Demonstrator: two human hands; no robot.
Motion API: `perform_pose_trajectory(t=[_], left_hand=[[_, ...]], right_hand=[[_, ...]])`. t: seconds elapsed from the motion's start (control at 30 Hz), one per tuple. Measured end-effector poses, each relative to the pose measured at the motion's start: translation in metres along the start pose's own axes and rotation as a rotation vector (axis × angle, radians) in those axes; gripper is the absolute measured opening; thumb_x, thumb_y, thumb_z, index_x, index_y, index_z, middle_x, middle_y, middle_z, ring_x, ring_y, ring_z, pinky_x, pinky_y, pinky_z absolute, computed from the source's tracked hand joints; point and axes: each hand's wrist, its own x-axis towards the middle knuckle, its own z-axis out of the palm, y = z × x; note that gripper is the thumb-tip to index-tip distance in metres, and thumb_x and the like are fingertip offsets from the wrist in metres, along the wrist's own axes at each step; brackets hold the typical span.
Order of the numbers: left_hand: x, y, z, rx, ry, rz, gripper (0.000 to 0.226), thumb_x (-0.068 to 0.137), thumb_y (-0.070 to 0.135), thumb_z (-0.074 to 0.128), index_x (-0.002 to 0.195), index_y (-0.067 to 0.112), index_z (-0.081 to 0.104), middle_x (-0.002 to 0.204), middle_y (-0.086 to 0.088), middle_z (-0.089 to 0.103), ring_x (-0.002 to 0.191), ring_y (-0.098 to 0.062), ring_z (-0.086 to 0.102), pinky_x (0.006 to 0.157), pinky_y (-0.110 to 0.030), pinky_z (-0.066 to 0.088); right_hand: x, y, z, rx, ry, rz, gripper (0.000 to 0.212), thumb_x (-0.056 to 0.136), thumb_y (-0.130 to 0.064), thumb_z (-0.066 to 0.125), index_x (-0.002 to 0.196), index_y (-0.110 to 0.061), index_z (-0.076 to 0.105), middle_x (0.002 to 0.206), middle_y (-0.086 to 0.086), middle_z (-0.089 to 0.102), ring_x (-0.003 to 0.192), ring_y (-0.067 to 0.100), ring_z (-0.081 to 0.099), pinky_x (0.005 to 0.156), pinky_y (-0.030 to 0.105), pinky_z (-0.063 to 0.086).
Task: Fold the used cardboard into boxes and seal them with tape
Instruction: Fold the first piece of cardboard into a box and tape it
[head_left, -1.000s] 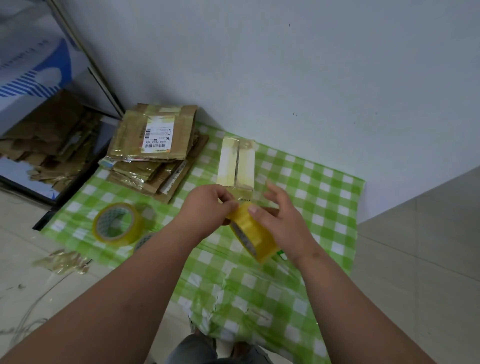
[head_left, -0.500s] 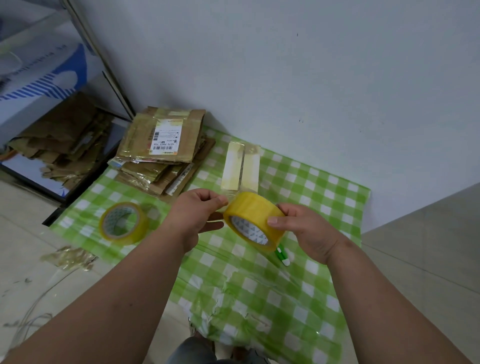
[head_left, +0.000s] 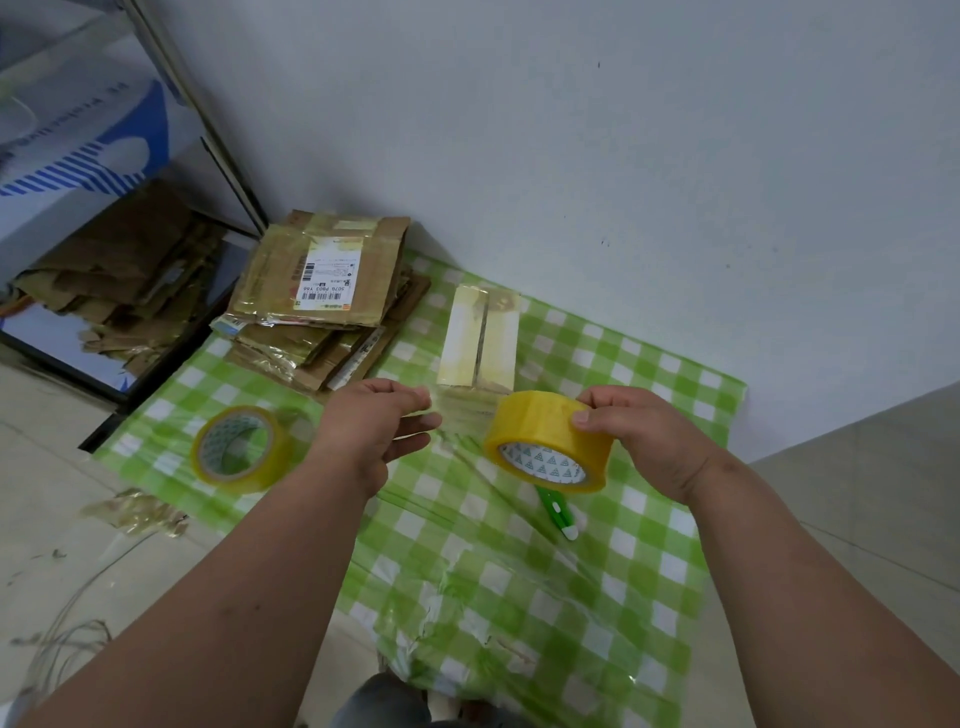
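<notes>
My right hand grips a yellow tape roll above the green checked cloth. My left hand pinches the loose end of the tape, and a clear strip stretches from it to the roll. Just behind the hands stands a small cardboard box, its top flaps closed with a seam down the middle. A stack of flattened used cardboard with a shipping label lies at the back left of the cloth.
A second tape roll lies on the cloth to the left. A green cutter lies under the held roll. More crumpled cardboard sits on a low shelf at left. Tape scraps litter the floor. A white wall is close behind.
My hands have moved apart: the right hand carried the roll to the right while the left kept the tape end, so a longer strip is drawn out.
</notes>
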Motion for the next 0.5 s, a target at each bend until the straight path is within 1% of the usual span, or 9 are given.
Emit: perform_pose_trajectory(t=[0.03,0.07,0.1,0.17,0.2,0.23,0.37,0.43,0.5], left_hand=[[0.002,0.001,0.001,-0.007,0.019,0.002,0.006,0.091,0.003,0.065,0.088,0.006,0.061,0.09,-0.01,0.07,0.078,-0.026,0.073,0.065,-0.036,0.058],[0.005,0.003,0.001,-0.021,0.043,0.005,0.007,0.091,0.002,0.064,0.087,0.006,0.06,0.09,-0.01,0.07,0.077,-0.026,0.073,0.065,-0.036,0.058],[0.008,0.006,0.0,-0.025,0.064,0.012,0.007,0.091,0.002,0.064,0.087,0.006,0.06,0.091,-0.009,0.07,0.077,-0.025,0.073,0.066,-0.036,0.058],[0.013,0.01,-0.001,0.023,0.068,0.033,0.007,0.091,0.002,0.065,0.086,0.006,0.062,0.094,-0.008,0.071,0.077,-0.025,0.073,0.069,-0.036,0.059],[0.015,0.011,-0.001,0.05,0.059,0.038,0.007,0.09,0.003,0.066,0.085,0.006,0.062,0.094,-0.008,0.071,0.077,-0.024,0.073,0.069,-0.037,0.059],[0.017,0.013,0.0,0.068,0.054,0.038,0.006,0.09,0.004,0.068,0.086,0.006,0.063,0.095,-0.008,0.071,0.076,-0.024,0.073,0.07,-0.037,0.059],[0.025,0.018,0.006,0.107,0.062,0.008,0.013,0.088,0.006,0.07,0.097,0.004,0.061,0.094,-0.011,0.07,0.074,-0.025,0.072,0.073,-0.039,0.061],[0.03,0.02,0.007,0.116,0.069,-0.004,0.012,0.089,0.006,0.069,0.094,0.006,0.059,0.092,-0.012,0.069,0.073,-0.025,0.071,0.074,-0.04,0.06],[0.034,0.02,0.007,0.121,0.075,-0.028,0.01,0.089,0.005,0.069,0.092,0.006,0.059,0.09,-0.011,0.068,0.074,-0.025,0.07,0.076,-0.041,0.06]], right_hand=[[0.002,-0.001,-0.002,-0.024,0.02,-0.003,0.067,0.058,-0.055,0.069,0.083,0.006,0.059,0.075,0.009,0.051,0.076,0.02,0.048,0.078,0.038,0.035],[0.004,-0.001,-0.005,-0.068,0.037,-0.001,0.066,0.059,-0.057,0.069,0.081,0.005,0.059,0.073,0.009,0.051,0.073,0.02,0.048,0.074,0.036,0.035],[0.007,-0.001,-0.009,-0.135,0.052,0.005,0.059,0.064,-0.056,0.071,0.077,0.0,0.061,0.07,0.007,0.053,0.068,0.019,0.049,0.069,0.033,0.036],[0.011,0.0,-0.016,-0.248,0.085,0.031,0.035,0.08,-0.046,0.075,0.073,-0.013,0.065,0.068,0.001,0.059,0.064,0.015,0.053,0.063,0.03,0.039],[0.013,0.001,-0.019,-0.263,0.101,0.04,0.027,0.085,-0.04,0.073,0.074,-0.017,0.066,0.068,0.0,0.061,0.064,0.015,0.056,0.062,0.029,0.041],[0.015,0.003,-0.021,-0.267,0.116,0.043,0.024,0.088,-0.036,0.07,0.074,-0.017,0.067,0.068,-0.001,0.062,0.064,0.015,0.057,0.063,0.029,0.042],[0.026,0.004,-0.024,-0.284,0.167,0.062,0.033,0.09,-0.037,0.067,0.082,-0.005,0.068,0.072,0.005,0.061,0.067,0.02,0.056,0.064,0.031,0.041],[0.033,0.001,-0.023,-0.308,0.171,0.076,0.035,0.09,-0.038,0.067,0.086,-0.004,0.069,0.075,0.008,0.062,0.07,0.02,0.056,0.064,0.03,0.041],[0.04,0.001,-0.022,-0.332,0.167,0.089,0.037,0.089,-0.04,0.067,0.088,-0.003,0.07,0.081,0.016,0.065,0.073,0.022,0.058,0.064,0.03,0.042]])
